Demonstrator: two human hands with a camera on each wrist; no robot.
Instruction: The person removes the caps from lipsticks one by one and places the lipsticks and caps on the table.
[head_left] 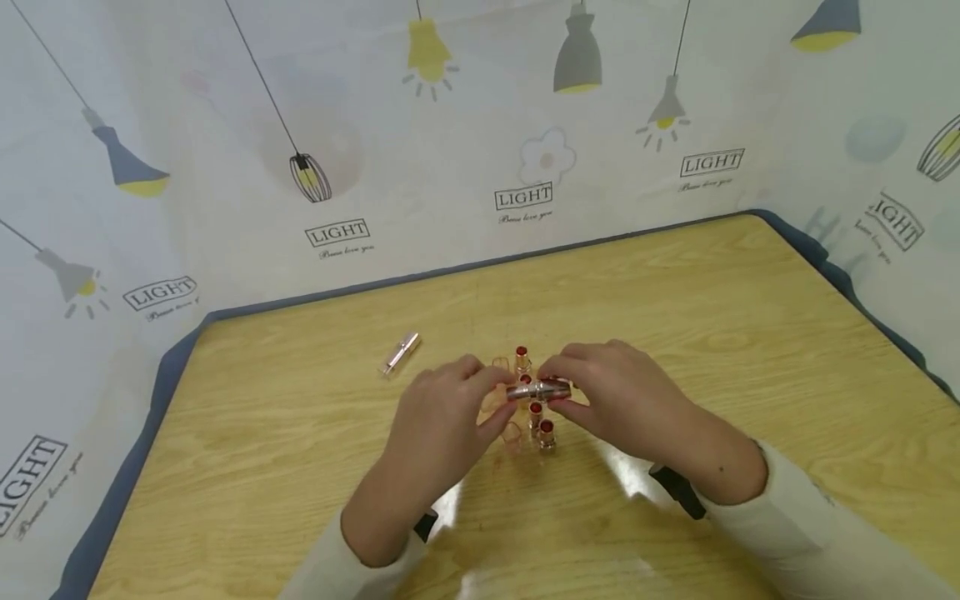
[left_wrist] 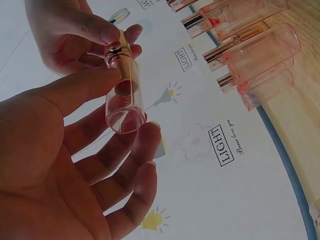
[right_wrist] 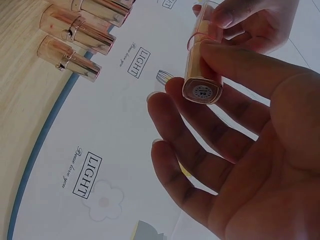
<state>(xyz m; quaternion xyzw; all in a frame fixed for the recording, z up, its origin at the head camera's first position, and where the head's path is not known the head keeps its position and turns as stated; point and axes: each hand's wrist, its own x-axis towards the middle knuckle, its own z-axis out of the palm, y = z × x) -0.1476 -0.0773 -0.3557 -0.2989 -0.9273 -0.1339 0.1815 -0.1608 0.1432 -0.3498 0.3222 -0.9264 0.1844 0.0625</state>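
A lipstick (head_left: 538,390) lies level between both hands, above the table. My left hand (head_left: 442,412) pinches its clear pink cap (left_wrist: 125,107) between thumb and fingers. The gold lipstick base (right_wrist: 201,67) is gripped by my right hand (head_left: 626,400), with a round label on its end. Through the cap, the dark red tip (left_wrist: 125,87) shows inside. Below the hands, uncapped lipsticks with red tips (head_left: 547,432) stand in a row. Beside them on the left are clear pink caps (head_left: 512,435), partly hidden by my left hand.
A closed lipstick (head_left: 400,353) lies on its side to the left on the wooden table (head_left: 300,467). Behind the table rises a white cloth wall (head_left: 420,167) printed with lamps, its dark blue border (head_left: 480,277) along the table edge.
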